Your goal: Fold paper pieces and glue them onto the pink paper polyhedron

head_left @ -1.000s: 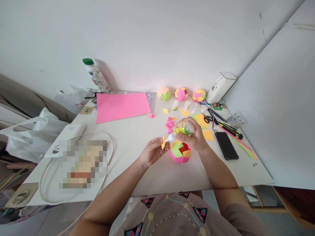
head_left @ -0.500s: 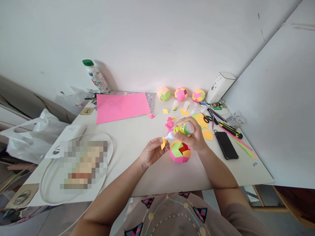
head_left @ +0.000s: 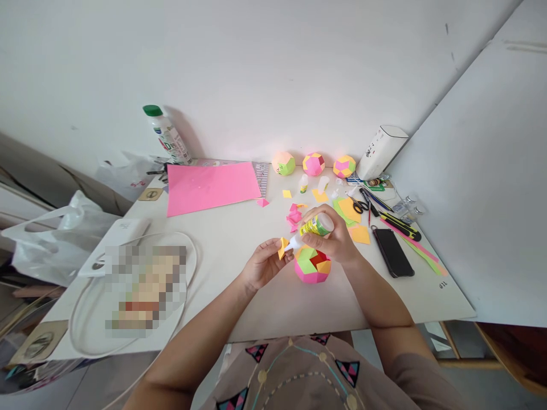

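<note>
Between the fingertips of my left hand [head_left: 262,263] is a small folded orange paper piece [head_left: 282,248]. My right hand [head_left: 337,236] is wrapped round a glue bottle [head_left: 315,226] with a yellow-green label, tilted so its white nozzle meets or nearly meets the orange piece. Just below the bottle, a pink, green and orange paper ball [head_left: 311,269] rests on the table, with a gap in its top showing a red inside. Beyond my hands lie several folded pink paper pieces [head_left: 293,216].
Three finished-looking paper balls [head_left: 314,164] stand along the wall. A pink sheet [head_left: 213,187] lies at the back left, near a green-capped bottle [head_left: 167,134]. To the right are scissors [head_left: 361,206], a cutter [head_left: 400,226] and a black phone [head_left: 393,252]. A white cable [head_left: 188,302] loops at left.
My right hand has lowered the glue bottle slightly, bringing its nozzle down along the orange paper piece. My left hand stays almost where it was.
</note>
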The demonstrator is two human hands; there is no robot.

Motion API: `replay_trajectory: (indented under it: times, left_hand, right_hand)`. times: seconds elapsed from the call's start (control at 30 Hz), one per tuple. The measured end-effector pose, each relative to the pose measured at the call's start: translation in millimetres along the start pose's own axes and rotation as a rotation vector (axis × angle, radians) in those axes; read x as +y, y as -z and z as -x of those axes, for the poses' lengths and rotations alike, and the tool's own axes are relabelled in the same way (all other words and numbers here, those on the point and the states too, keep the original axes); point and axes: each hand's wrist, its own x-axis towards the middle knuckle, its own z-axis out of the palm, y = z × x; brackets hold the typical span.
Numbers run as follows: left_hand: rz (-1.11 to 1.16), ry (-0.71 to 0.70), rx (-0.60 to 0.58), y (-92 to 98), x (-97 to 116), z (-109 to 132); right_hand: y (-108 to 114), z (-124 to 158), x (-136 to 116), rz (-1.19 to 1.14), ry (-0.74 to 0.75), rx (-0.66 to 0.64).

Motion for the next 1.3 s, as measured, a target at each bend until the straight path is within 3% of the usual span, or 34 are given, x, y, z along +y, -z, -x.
replay_trajectory:
  times: [0.27, 0.4, 0.63, 0.87, 1.1, 1.3]
  left_hand:
    - [0.026, -0.06, -0.023, -2.0, 1, 2]
    - [-0.013, -0.086, -0.068, -2.1, 1, 3]
    - [-0.063, -0.118, -0.054, -0.5, 0, 4]
    - [-0.29, -0.177, 0.024, 6.6, -4, 7]
    - [-0.373, -0.209, 0.107, 6.0, -5, 8]
    - [-0.387, -0.251, 0.1, 3.3, -6, 9]
  right_hand:
    - [21, -7, 10, -0.413, -0.267, 0.043]
    - [51, -1, 28, -0.485, -0.329, 0.222]
    - [87, 42, 89, -0.386, -0.461, 0.525]
    - [84, 53, 124, -0.067, -0.363, 0.586]
    - [74, 57, 136, 0.004, -0.371, 0.487]
    - [74, 58, 143, 0.041, -0.369, 0.491]
